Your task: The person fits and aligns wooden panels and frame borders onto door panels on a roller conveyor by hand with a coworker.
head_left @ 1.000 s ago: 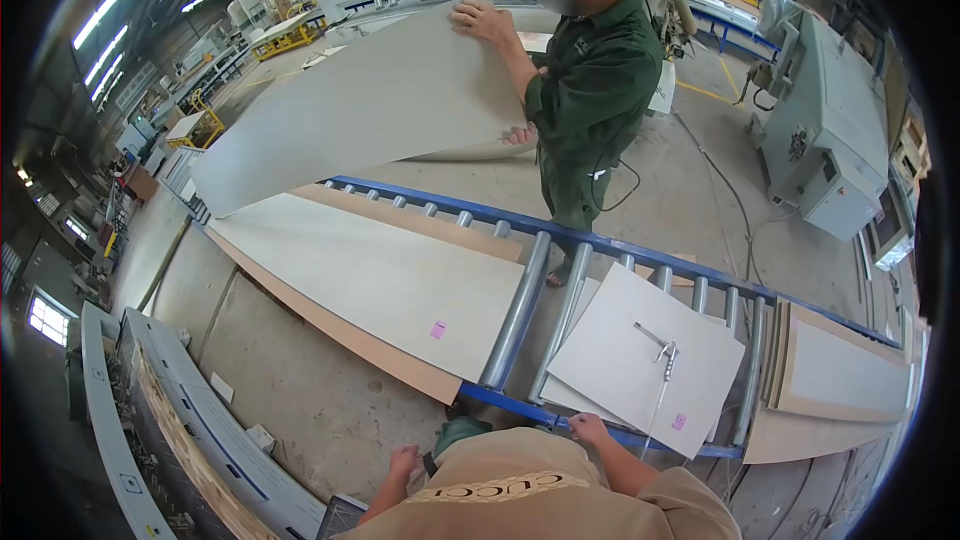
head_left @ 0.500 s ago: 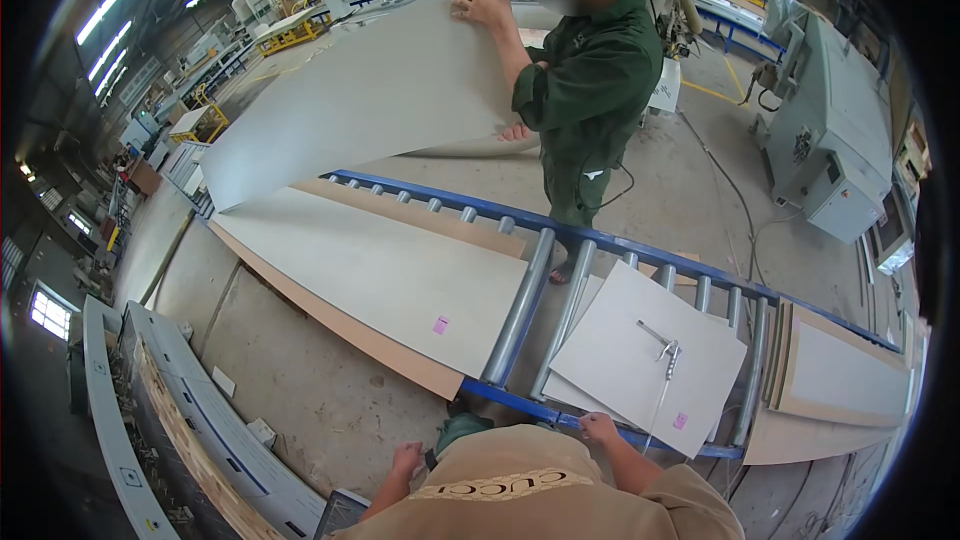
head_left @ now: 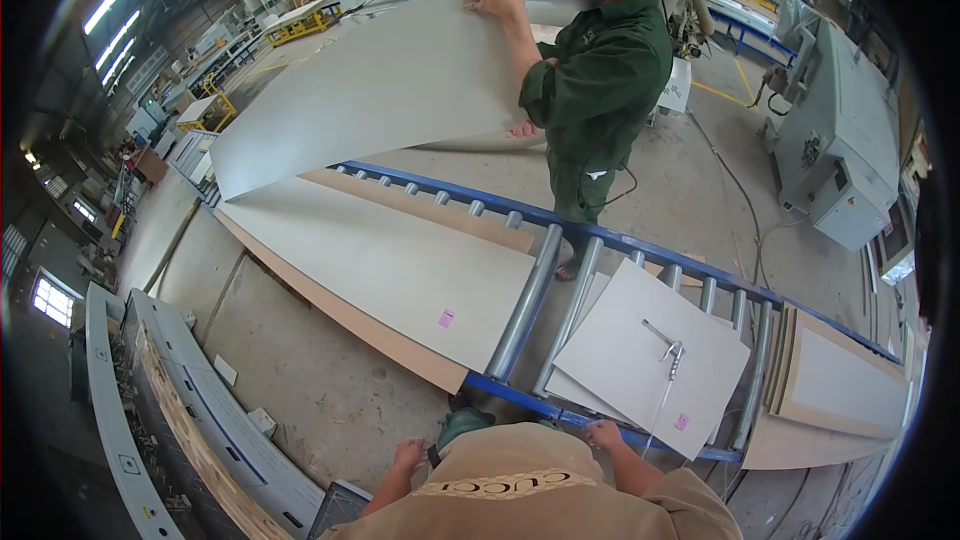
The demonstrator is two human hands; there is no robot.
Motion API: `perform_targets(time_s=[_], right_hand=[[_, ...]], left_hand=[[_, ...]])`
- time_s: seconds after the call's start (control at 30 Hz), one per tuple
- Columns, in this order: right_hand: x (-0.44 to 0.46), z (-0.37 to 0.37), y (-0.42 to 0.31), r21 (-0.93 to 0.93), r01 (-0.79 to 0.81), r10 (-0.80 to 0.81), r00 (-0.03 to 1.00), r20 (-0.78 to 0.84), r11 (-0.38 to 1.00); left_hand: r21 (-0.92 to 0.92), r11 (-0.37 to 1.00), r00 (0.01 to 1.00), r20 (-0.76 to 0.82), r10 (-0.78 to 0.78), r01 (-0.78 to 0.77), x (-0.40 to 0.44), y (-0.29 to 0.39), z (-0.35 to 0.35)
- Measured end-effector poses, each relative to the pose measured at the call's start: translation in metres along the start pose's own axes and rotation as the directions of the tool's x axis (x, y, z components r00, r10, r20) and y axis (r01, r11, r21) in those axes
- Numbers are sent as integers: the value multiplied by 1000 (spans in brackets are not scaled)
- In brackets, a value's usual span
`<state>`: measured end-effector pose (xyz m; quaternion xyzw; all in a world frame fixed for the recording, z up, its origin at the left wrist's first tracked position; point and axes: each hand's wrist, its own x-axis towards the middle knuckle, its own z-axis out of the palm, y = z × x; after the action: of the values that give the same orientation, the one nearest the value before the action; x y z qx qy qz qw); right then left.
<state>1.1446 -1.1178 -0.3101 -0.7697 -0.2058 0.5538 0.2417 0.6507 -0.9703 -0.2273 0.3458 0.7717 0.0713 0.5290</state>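
My left hand [head_left: 409, 455] hangs beside my waist with its fingers curled and nothing seen in them. Close to the near blue rail of the roller conveyor [head_left: 525, 398], my right hand [head_left: 603, 434] is also loosely closed; nothing shows in it, and I cannot tell if it touches the rail. In front of it lie square white panels [head_left: 610, 340], the top one turned askew, with an air blow gun [head_left: 673, 350] and a pink label on it. A long white panel [head_left: 400, 265] with a pink label [head_left: 446, 318] rests on brown board to the left.
Across the conveyor, a person in green [head_left: 605, 90] holds a large grey panel [head_left: 380, 90] tilted up, one corner low over the long panel. More boards [head_left: 840, 375] lie at the right end. A grey machine [head_left: 835, 130] stands behind; long white beams [head_left: 215, 420] are at left.
The view has shifted slightly, moving the scene a little to the right. The person across still holds the tilted panel. My hands have barely moved.
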Motion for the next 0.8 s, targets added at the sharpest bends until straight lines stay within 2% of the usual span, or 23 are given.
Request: perform_targets(time_s=[0.13,0.43,0.8], right_hand=[[-6,-2,-1,-72,-12,11,1000,-18,997],[10,0,4,77,-25,24,1000,14,997],[5,-5,-11,19,-44,44,999,-3,999]], left_hand=[[22,999,1000,2,27,-27,3,0,0],[1,1000,1000,-6,28,-28,11,-2,1],[-26,999,999,10,36,-36,17,-11,3]])
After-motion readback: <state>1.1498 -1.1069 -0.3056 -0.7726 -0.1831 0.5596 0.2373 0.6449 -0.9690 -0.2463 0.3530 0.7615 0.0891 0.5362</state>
